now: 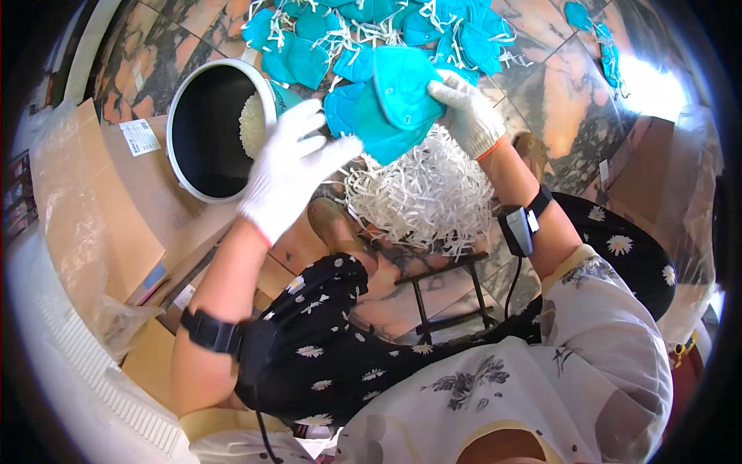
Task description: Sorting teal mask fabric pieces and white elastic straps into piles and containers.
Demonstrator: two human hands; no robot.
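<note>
My right hand, in a white knit glove, grips a teal cup-shaped face mask at its right edge. More teal mask material hangs just beneath it, and I cannot tell how many layers there are. My left hand, also gloved, is spread open to the left of the masks. Its thumb is near their lower edge, with no visible hold on them. Below the masks, a tangled heap of white straps lies on the floor. Beyond them spreads a pile of teal masks with white straps.
A tilted bucket with a white rim and dark inside holds small white pieces. Flattened cardboard and clear plastic film are at left. A dark metal frame stands between my legs. Loose masks lie far right.
</note>
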